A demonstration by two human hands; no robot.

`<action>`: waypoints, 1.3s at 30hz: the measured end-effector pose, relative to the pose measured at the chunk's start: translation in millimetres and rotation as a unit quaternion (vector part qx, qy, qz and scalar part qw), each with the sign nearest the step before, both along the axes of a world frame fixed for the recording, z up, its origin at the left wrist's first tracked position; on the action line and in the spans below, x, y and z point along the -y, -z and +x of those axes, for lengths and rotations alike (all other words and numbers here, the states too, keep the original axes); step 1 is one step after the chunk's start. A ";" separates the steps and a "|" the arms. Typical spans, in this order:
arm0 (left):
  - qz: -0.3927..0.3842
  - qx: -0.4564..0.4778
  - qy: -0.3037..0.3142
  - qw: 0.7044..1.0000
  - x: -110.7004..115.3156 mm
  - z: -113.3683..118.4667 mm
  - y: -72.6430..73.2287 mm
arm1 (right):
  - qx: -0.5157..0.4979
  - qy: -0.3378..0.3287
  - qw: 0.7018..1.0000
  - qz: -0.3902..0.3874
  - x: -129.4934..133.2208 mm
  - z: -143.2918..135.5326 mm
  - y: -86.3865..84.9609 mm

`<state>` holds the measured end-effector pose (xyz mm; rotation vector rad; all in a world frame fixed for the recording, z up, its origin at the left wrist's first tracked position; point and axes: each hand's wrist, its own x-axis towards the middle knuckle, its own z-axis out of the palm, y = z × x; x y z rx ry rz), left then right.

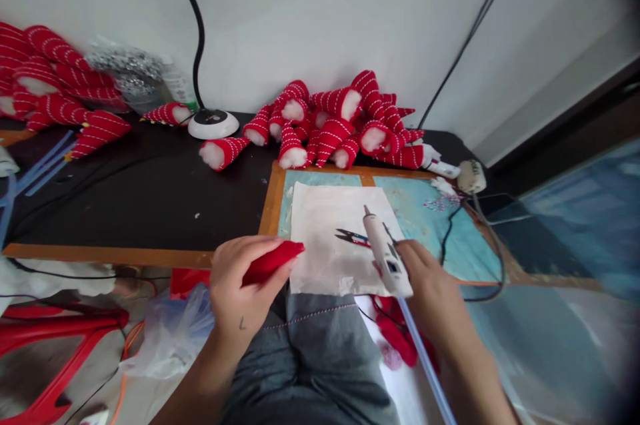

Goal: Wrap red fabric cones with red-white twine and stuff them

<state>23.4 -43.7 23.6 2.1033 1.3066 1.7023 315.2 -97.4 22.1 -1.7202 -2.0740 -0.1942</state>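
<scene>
A piece of red fabric is gripped in my left hand, its folded end pointing right over the near edge of the white sheet. My right hand is wrapped round a white glue gun, nozzle pointing up and away from me. A long translucent glue stick trails out of its back end. Under the gun's barrel lie small thread snips with dark blades, partly hidden. A thin twisted cord runs across my lap below the left hand.
Red striped cones stuffed with white filling are heaped at the back. More striped cones and glue sticks lie left. A lamp stands by the wall. A power strip and cables sit right; a red stool is lower left.
</scene>
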 end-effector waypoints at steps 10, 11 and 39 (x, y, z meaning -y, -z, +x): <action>-0.387 0.418 0.240 0.786 19.5 -1.0 24.4 | 0.172 -0.003 0.977 -0.123 -74.3 125.1 21.5; -0.393 0.433 0.240 0.775 24.2 2.0 27.7 | 0.174 -0.018 0.977 -0.126 -75.9 130.7 20.6; -0.618 0.024 0.005 0.786 76.1 -107.2 185.3 | -0.505 0.014 0.774 -0.382 56.3 -42.8 48.6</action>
